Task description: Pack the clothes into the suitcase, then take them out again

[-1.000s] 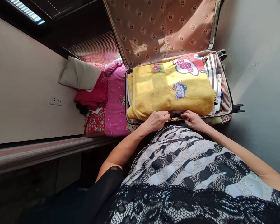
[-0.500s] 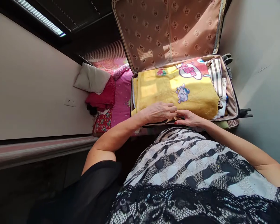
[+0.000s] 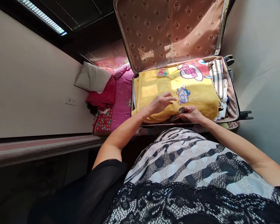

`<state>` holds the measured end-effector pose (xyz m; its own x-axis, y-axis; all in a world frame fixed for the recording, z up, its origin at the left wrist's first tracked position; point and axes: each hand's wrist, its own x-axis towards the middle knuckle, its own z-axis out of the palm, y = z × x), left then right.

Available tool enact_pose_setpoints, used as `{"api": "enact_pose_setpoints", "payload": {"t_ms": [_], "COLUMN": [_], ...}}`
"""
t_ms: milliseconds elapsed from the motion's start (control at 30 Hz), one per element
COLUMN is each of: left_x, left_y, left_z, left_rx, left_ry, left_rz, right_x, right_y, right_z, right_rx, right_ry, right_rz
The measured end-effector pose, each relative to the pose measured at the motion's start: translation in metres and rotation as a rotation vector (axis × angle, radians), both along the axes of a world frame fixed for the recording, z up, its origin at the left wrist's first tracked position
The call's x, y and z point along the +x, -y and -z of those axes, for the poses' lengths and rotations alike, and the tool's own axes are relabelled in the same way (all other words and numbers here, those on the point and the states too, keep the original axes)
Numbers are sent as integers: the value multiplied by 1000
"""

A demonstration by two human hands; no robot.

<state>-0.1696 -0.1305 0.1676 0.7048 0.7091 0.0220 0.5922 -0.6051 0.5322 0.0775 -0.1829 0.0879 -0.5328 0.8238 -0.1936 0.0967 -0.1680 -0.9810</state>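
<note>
A folded yellow blanket (image 3: 151,90) with cartoon figures lies in the open suitcase (image 3: 235,115). My left hand (image 3: 162,102) hovers on or just above the blanket's front part, fingers loosely spread, holding nothing. To its right, my right hand (image 3: 191,114) is closed at the near edge of the case. Pinched in its fingers is a small brown strap-like piece (image 3: 181,110) with a rounded end. Where the rest of that piece runs is mostly hidden by the hand and the blanket.
The patterned lid (image 3: 151,34) stands raised behind the case. Striped and white clothes (image 3: 217,77) fill its right end. On the left are a pink bed cover (image 3: 122,93), a pale pillow (image 3: 93,77) and a white wall (image 3: 37,77); a grey surface (image 3: 263,93) lies right.
My left hand has parted from my right and moved up and slightly left over the blanket, its fingers spreading. My right hand has lifted slightly, and the brown strap-like piece now shows in it.
</note>
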Motion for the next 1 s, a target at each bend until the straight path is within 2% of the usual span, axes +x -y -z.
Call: {"api": "enact_pose_setpoints", "payload": {"t_ms": [67, 133, 300, 400, 500, 633, 733, 800, 900, 1000], "left_x": [-2, 5, 39, 48, 47, 45, 51, 52, 27, -34], "left_y": [-7, -15, -26, -17, -2, 15, 23, 24, 26, 41], "left_z": [18, 32, 58, 81, 103, 121, 126, 122, 106, 96], "left_rx": [1, 6, 10, -5, 15, 40, 17, -16, -28, -3], "left_ry": [26, -8, -218, -316, -343, -283, -202, -160, -100, -135], "left_rz": [-162, -251, -311, -302, -230, -189, -158, -131, -58, -101], "right_x": [2, 3, 3, -3, -11, -14, -19, -25, -31, -19], "right_y": [5, 11, 19, 22, 32, 37, 6, -33, -92, -120], "right_z": [15, 29, 48, 49, 30, -25, -57, -62, -49, -23], "right_rx": [43, 132, 325, 331, 271, 270, 263, 200, 53, -48], "right_ry": [71, 139, 225, 199, 130, 23, -39, -66, -50, 34], "right_rz": [-31, -94, -182, -227, -239, -64, 77, 221, 401, 333]}}
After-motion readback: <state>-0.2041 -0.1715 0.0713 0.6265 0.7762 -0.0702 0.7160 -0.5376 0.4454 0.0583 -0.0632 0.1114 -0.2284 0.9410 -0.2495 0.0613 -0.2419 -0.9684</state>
